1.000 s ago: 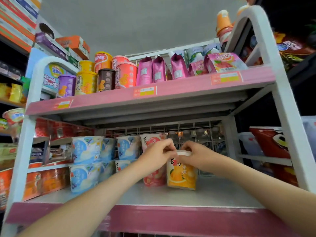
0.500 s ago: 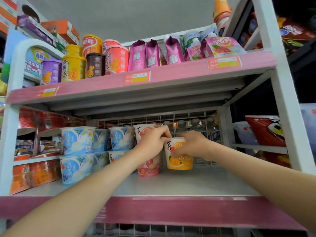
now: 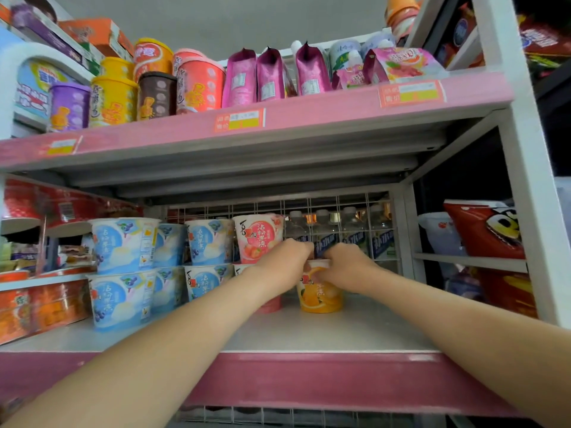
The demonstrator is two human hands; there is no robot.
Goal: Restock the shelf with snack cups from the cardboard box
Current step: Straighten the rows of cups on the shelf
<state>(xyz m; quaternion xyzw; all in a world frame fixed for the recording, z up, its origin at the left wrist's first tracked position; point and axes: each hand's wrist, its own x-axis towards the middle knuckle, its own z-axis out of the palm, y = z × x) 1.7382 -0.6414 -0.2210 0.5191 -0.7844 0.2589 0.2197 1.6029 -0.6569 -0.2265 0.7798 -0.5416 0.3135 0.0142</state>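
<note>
Relative to one second ago, the orange snack cup (image 3: 319, 293) stands deeper on the shelf (image 3: 309, 333), nearer the wire grid (image 3: 343, 205) behind the fingers; both hands remain at its rim. The cup is a tapered round tub with a glossy printed wall showing orange slices and a pale flat lid; the shelf deck is a matt grey-white sheet with a pink front strip; the grid is thin white wire in square cells. The left hand (image 3: 282, 265) curls its fingers over the left side of the rim; the right hand (image 3: 347, 267) curls fingers and thumb over the right side, gripping the lid edge. The cup body extends below both sets of fingertips, base on the deck; stacked pink cups (image 3: 259, 239) stand just left of the left fingers, partly hidden by that hand; blue cups (image 3: 123, 245) stand farther left in two tiers.
</note>
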